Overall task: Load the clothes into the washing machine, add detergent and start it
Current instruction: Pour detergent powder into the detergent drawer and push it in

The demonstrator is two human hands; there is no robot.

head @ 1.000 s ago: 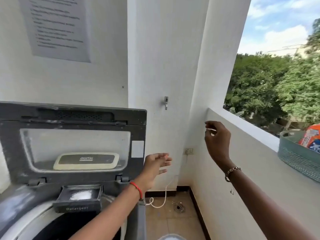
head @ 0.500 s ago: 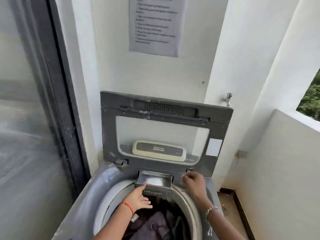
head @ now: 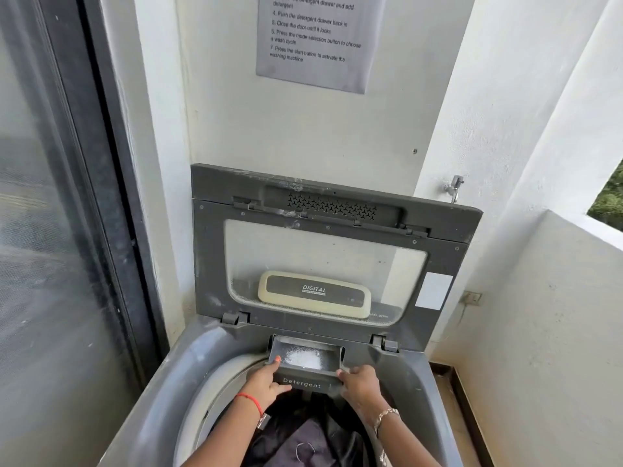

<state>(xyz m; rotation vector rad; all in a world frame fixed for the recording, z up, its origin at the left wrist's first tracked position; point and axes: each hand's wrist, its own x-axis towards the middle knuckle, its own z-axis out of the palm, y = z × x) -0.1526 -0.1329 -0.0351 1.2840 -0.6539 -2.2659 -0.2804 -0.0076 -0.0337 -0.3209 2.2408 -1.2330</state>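
Fingers (head: 277, 360) of both hands grip the drawer (head: 305, 369) marked "Detergent", below the lid's "DIGITAL" badge (head: 314, 291).

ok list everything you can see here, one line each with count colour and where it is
washing machine: one, grey, top-loader, bottom centre
lid: one, dark grey with clear window, raised upright against the wall
detergent drawer: one, dark grey, pulled out at the back rim of the tub, white powder inside
clothes: several, dark, inside the tub
instruction sheet: one, grey with black print, on the wall above the machine
tap: one, metal, on the wall right of the lid
glass door: one, dark frame, left side
balcony wall: one, white, right side
left hand: one, red thread at the wrist, gripping the drawer's left end
right hand: one, metal bracelet at the wrist, on the drawer's right end
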